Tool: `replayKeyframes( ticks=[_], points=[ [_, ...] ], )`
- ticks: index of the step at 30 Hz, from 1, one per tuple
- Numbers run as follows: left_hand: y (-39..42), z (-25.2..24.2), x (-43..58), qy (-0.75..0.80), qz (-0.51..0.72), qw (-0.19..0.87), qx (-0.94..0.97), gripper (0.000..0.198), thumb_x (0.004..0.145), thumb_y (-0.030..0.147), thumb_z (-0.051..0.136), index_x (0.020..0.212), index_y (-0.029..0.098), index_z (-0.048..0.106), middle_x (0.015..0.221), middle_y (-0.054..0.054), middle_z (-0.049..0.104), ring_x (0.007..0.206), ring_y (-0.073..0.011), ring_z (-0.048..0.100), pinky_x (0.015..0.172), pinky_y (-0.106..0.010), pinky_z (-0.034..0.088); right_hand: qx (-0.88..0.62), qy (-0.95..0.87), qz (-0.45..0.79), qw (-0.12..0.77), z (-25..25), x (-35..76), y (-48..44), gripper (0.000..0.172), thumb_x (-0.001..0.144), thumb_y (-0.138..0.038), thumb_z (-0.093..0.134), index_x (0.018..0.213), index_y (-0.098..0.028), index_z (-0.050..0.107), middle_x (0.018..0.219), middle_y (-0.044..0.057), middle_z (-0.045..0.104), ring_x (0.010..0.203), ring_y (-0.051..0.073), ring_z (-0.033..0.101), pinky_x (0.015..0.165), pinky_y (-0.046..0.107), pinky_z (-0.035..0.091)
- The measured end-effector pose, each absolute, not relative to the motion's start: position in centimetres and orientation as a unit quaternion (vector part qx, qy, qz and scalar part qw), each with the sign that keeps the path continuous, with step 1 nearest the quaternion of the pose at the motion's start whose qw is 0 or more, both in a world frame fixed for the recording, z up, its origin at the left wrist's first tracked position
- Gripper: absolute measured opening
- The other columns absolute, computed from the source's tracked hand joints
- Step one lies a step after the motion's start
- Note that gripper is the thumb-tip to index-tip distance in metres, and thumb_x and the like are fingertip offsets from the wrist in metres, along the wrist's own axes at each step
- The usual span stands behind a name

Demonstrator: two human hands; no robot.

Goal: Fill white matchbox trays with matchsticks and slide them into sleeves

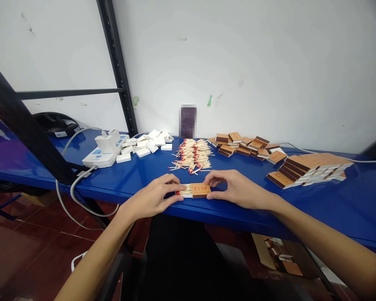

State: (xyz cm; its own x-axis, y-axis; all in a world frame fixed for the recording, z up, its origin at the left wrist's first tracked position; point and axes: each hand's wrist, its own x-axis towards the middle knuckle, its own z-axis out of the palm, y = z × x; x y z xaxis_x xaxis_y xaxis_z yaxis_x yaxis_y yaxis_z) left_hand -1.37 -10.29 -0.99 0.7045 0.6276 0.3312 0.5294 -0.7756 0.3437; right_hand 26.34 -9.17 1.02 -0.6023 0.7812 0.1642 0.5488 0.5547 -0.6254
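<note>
I have the matchbox [200, 190] part-open at the worktop's [141, 169] front edge, between both hands. Left hand [156, 193] pinches the left end of the tray [188, 195]; right hand [235, 190] grips the right end of the sleeve. Loose matches [192, 154] sit just behind, toward the rear edge. Left fingers cover some match heads in the tray, so I can't count them. Sleeve hides the tray's right half. Can't tell if the box touches the worktop. Dark patch [188, 122] at the rear edge is pixelated, unreadable.

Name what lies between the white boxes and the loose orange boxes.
In the head view, a heap of red-tipped matches lies between the white boxes and loose orange boxes.
</note>
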Motion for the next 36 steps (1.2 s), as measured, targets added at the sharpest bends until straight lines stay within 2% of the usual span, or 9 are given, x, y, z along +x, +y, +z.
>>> replayKeyframes(
  ticks=[11, 19, 25, 31, 36],
  points=[
    [-10.6, -0.9, -1.2, 0.316, 0.208, 0.082, 0.922, 0.036, 0.100, 0.030, 0.049, 0.135, 0.026, 0.056, 0.117, -0.008, 0.057, 0.108, -0.0213, 0.057, 0.095, -0.035, 0.048, -0.426, -0.833, 0.242, 0.258, 0.5, 25.9, -9.8, 0.025, 0.074, -0.039, 0.075, 0.092, -0.023, 0.067, 0.096, 0.002, 0.071, 0.089, 0.021, 0.066, 0.083, 0.036, 0.052],
    [-11.3, -1.0, -0.7, 0.327, 0.192, 0.053, 0.924, 0.034, 0.103, 0.031, 0.040, 0.127, 0.019, 0.060, 0.116, -0.010, 0.057, 0.107, -0.0220, 0.057, 0.095, -0.036, 0.049, -0.418, -0.808, 0.313, 0.272, 0.0, 26.2, -9.7, 0.034, 0.073, -0.045, 0.075, 0.095, -0.021, 0.065, 0.097, 0.004, 0.071, 0.091, 0.022, 0.067, 0.089, 0.040, 0.054],
    [-11.7, -1.2, -0.5, 0.336, 0.191, 0.031, 0.922, 0.033, 0.102, 0.027, 0.041, 0.129, 0.019, 0.059, 0.115, -0.010, 0.057, 0.103, -0.0229, 0.058, 0.090, -0.039, 0.052, -0.425, -0.807, 0.306, 0.274, 0.0, 26.2, -10.0, 0.032, 0.074, -0.042, 0.075, 0.095, -0.021, 0.066, 0.098, 0.004, 0.070, 0.091, 0.022, 0.066, 0.089, 0.041, 0.054],
    [-11.6, -1.7, -0.3, 0.326, 0.213, 0.008, 0.921, 0.034, 0.102, 0.024, 0.041, 0.132, 0.022, 0.057, 0.113, -0.010, 0.058, 0.102, -0.0222, 0.058, 0.087, -0.035, 0.052, -0.424, -0.781, 0.365, 0.278, 0.0, 26.1, -9.8, 0.037, 0.071, -0.044, 0.077, 0.097, -0.019, 0.066, 0.099, 0.005, 0.070, 0.090, 0.020, 0.067, 0.090, 0.039, 0.054],
    [-11.6, -1.8, -0.2, 0.327, 0.210, -0.004, 0.921, 0.034, 0.103, 0.024, 0.038, 0.132, 0.021, 0.055, 0.118, -0.011, 0.056, 0.107, -0.0228, 0.056, 0.090, -0.037, 0.051, -0.427, -0.804, 0.313, 0.270, 0.3, 26.0, -10.3, 0.031, 0.075, -0.041, 0.075, 0.097, -0.021, 0.069, 0.098, 0.003, 0.071, 0.088, 0.019, 0.065, 0.085, 0.036, 0.053]
  ],
)
